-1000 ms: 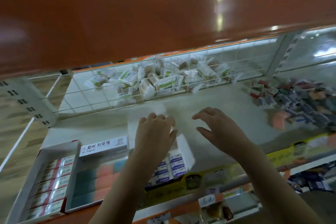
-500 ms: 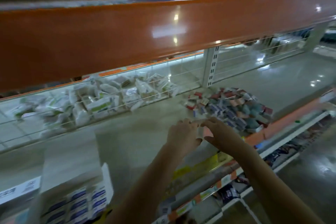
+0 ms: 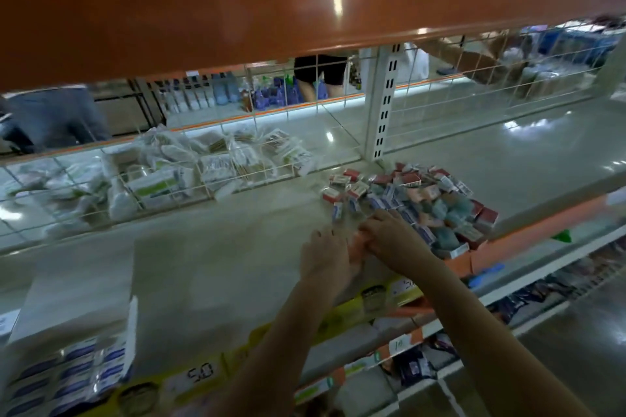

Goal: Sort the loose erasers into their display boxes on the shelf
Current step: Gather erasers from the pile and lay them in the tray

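Erasers, small rectangular blocks in red, blue and salmon paper sleeves, lie in a loose heap on the pale shelf, toward its right end by the front lip. Both hands meet at the near left edge of that heap. The left hand has its fingers curled down around a salmon-coloured eraser, and the right hand closes on the same piece from the other side, so the two seem to pinch it between them, though blur hides the fingertips.

These blocks look light, firm and slightly grippy; I judge each is best taken by its long sides between thumb and finger. Glossy sleeves may slide off, and a careless pull could send neighbours over the shelf's front edge.

The white display box of blue-labelled erasers sits well apart at the far left front of the shelf, with bare shelf between. Behind, a white wire grid divider fences off clear-wrapped white and green packets. The orange upper shelf edge hangs low overhead, so lifts need to stay low.
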Available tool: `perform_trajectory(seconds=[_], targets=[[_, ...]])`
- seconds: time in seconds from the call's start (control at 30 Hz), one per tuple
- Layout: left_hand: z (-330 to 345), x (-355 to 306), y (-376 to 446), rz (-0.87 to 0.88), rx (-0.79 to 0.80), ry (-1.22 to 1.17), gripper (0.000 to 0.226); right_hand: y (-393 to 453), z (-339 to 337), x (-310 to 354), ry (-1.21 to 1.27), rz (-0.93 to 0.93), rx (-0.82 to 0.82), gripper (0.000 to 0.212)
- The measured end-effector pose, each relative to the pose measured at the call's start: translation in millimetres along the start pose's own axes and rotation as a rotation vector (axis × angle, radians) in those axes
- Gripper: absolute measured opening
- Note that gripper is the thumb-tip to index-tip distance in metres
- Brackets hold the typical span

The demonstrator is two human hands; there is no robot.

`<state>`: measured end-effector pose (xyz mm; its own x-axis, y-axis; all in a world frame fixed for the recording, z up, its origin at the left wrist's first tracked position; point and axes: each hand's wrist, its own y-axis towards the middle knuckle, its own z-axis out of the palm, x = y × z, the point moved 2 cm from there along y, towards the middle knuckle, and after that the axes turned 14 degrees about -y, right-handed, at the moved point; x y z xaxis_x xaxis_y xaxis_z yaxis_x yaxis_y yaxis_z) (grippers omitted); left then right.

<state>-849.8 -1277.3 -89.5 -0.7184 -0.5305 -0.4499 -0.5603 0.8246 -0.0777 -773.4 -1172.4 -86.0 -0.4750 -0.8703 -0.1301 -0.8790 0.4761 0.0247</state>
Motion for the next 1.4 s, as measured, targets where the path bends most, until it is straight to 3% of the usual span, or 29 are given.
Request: perform_trajectory(seconds=[0.17,0.27,0.57,0.77,1.0,1.4], targets=[[-11,16,-12,0.018,-0.072,-0.113,0.030,-3,-8,4,0.090,-0.038,0.027,0.026],[-25,32,-25,0.040,-0.155,-0.166,0.031,-4,-15,14,0.193,-0.040,-0.046,0.032],[-93,93,-93,0.037,-0.325,-0.240,0.032,-7,-56,85,0.424,-0.286,-0.250,0.030],[-136,144,-149,-0.001,-0.380,-0.306,0.034,-12,-83,150,0.525,-0.421,-0.282,0.029],[-178,212,-205,-0.049,-0.439,-0.320,0.035,-10,-104,238,0.535,-0.530,-0.289,0.029],[-227,343,-259,-0.138,-0.407,-0.285,0.034,9,-122,387,0.437,-0.618,-0.256,0.035]])
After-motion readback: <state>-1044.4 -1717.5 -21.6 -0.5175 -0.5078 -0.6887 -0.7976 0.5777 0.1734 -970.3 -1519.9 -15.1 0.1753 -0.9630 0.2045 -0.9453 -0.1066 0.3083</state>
